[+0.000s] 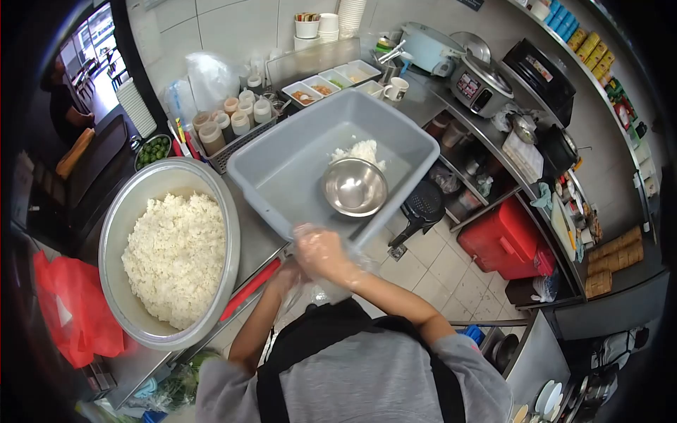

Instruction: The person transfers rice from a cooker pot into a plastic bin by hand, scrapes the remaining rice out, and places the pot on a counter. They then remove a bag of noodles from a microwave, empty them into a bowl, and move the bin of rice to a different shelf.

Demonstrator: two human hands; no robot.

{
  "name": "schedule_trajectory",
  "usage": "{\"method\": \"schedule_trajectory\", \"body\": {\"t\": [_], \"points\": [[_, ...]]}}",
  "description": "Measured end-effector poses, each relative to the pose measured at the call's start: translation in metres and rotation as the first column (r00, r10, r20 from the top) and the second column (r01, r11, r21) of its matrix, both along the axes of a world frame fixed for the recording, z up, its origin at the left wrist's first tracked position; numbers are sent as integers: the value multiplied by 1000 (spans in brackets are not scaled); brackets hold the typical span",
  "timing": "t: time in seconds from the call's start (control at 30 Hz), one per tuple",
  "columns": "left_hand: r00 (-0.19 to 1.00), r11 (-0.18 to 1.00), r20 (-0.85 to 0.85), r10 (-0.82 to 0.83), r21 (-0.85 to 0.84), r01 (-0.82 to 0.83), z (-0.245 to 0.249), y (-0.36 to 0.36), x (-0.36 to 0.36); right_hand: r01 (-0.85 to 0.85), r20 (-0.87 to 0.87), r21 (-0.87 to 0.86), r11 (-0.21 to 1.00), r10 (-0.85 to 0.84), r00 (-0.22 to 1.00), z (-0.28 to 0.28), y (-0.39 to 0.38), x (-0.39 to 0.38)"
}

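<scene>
My right hand is in a clear plastic glove, its fingers curled in at the near rim of the grey tub. Just beside and below it is my left hand, with its fingers mostly hidden. Loose clear plastic, apparently a glove, bunches around and between both hands. Inside the tub, a steel bowl sits near the right side, against a small heap of rice. A large metal pot full of cooked rice stands to the left.
A red handle-like strip lies along the counter edge. Sauce bottles and food trays line the back. A red plastic bag is at left. Rightward are a rice cooker, a black stool and a red cooler box.
</scene>
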State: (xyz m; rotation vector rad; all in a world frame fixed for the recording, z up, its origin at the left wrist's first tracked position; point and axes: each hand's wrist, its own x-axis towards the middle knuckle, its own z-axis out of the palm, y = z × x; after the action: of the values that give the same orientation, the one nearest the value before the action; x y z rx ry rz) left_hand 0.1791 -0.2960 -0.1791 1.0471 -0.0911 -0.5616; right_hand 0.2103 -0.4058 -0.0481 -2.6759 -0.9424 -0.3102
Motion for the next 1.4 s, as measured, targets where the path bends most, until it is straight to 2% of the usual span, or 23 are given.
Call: {"method": "schedule_trajectory", "body": {"t": [0.07,0.17,0.27,0.37,0.4,0.43,0.5,0.57,0.6,0.63,0.7,0.8,0.87,0.9,0.97,1.0,1.1,1.13,1.17,1.23,1.3,1.37,1.4], "points": [[999,996,47,-12,93,7,11,30,-22,-19,4,90,996,19,1000,-22,21,15],[999,914,15,37,405,-40,54,53,-37,-49,-142,127,991,67,988,-34,40,43],[997,845,71,16,533,-52,123,50,-30,-203,-355,77,976,218,909,25,21,77],[955,895,96,281,334,-297,165,41,-11,-83,-42,118,989,89,995,22,-19,160],[902,733,404,153,565,-378,186,39,7,29,-363,-168,985,-90,927,40,-34,200],[782,501,619,-76,702,-507,203,35,33,72,-296,-212,975,-134,946,21,-57,239],[824,403,567,-10,756,-516,213,21,84,-32,-392,-367,929,-123,912,-9,-101,299],[859,154,460,-224,887,-435,191,12,144,-307,-504,-273,912,136,853,-71,-121,333],[875,73,426,-231,904,-421,164,8,167,-433,-547,-217,875,259,796,-86,-127,345],[891,-6,389,-235,916,-402,134,5,188,-456,-590,0,890,368,719,-81,-129,345],[934,35,169,-316,985,-167,91,8,225,-415,-592,424,805,593,546,-50,-124,332],[946,132,209,-248,975,-180,60,13,244,-90,-873,364,927,373,314,-32,-129,363],[891,94,421,-170,907,-410,63,28,232,-419,-632,19,908,335,698,-58,-149,415],[843,70,519,-138,854,-515,70,33,226,-486,-439,-202,850,365,821,-69,-159,431],[847,-106,527,69,848,-519,124,36,218,-206,-619,-165,965,61,783,-72,-168,427],[775,-44,602,190,794,-606,140,42,214,-58,-699,-175,983,-83,711,-75,-169,421],[424,17,765,484,476,-879,118,75,213,-311,-306,-376,873,200,931,-137,-153,414],[278,4,780,561,334,-943,114,79,213,-365,-364,-267,892,257,895,-142,-143,404],[261,-14,740,620,343,-939,110,83,210,-405,-414,-151,902,314,854,-149,-132,392],[206,-52,645,736,357,-933,110,79,207,-436,-692,-12,900,307,654,-128,-89,358],[126,-119,785,607,247,-962,84,100,207,-207,-770,363,908,418,482,-102,-60,326],[87,-181,821,564,226,-957,83,99,209,-141,-584,507,850,459,669,-109,-48,330],[71,-169,821,566,201,-965,78,101,210,-222,-318,476,851,401,859,-131,-47,358]]}}
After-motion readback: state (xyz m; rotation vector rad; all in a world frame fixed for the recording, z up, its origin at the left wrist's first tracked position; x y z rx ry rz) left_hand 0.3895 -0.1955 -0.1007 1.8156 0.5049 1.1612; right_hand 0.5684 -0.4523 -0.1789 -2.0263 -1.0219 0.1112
